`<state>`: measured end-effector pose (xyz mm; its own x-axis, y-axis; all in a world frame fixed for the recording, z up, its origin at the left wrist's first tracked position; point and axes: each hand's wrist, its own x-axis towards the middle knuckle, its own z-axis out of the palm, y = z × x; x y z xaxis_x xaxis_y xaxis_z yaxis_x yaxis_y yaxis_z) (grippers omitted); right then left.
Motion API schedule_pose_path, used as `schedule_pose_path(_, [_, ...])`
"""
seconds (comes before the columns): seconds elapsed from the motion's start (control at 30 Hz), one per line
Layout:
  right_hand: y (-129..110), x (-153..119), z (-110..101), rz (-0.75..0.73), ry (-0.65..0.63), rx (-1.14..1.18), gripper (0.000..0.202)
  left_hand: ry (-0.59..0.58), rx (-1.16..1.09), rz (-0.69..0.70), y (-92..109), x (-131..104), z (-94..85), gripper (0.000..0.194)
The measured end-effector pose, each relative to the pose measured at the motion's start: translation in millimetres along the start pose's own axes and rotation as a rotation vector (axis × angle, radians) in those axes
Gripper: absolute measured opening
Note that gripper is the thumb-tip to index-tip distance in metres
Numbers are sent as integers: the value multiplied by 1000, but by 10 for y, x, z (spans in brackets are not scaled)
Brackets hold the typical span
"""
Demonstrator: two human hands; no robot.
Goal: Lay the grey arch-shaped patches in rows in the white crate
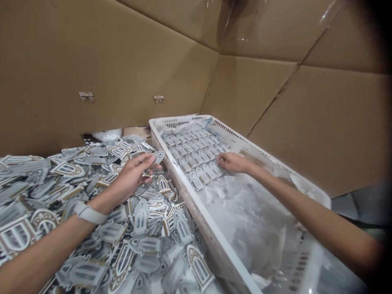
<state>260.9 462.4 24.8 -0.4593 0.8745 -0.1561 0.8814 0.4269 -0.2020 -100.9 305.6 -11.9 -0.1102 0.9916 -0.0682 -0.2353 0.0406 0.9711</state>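
Observation:
My left hand (139, 171) is closed on a small grey arched window-shaped piece (158, 157), pinched between thumb and fingers. It hovers over a heap of similar pieces, beside the near wall of a white plastic crate (196, 200). Inside the crate, overlapping rows of the same window-shaped pieces (191, 152) lie on plastic film. My right hand (231, 162) reaches in from the right, its fingers pinched together at the right end of the front rows. Whatever sits between those fingertips is hidden.
The heap of loose window-shaped pieces (122, 261), some with brown-gold scrollwork, spreads across the left. Crumpled clear plastic film (248, 220) covers the crate's nearer part. Cardboard walls (128, 61) rise behind and to the right, with two small bow-shaped ornaments (86, 96) on them.

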Motion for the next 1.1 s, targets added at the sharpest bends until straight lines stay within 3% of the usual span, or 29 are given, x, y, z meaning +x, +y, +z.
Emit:
schedule_pose_path(0.13, [-233,-82,-77,-51,108,19,27,-38,16,-2,-36,7,-24,49])
schedule_pose_path(0.3, [-840,-304,-231,-262,263,200,29,-64,26,36,-53,-15,-47,45])
schedule_pose_path(0.43, [-1351,-441,-228,-423,231,297,25,-89,46,73,-39,-37,-36,42])
schedule_pose_path(0.57, [-1679,-430,-81,-504,206,359,20,-158,83,117,-34,-47,-27,39])
schedule_pose_path(0.8, [-1806,-372,116,-477,283,407,15,-98,106,66,-43,-48,-50,37])
schedule_pose_path(1.1, [-1821,-493,100,-428,236,297,17,-116,127,8,-54,-40,-62,38])
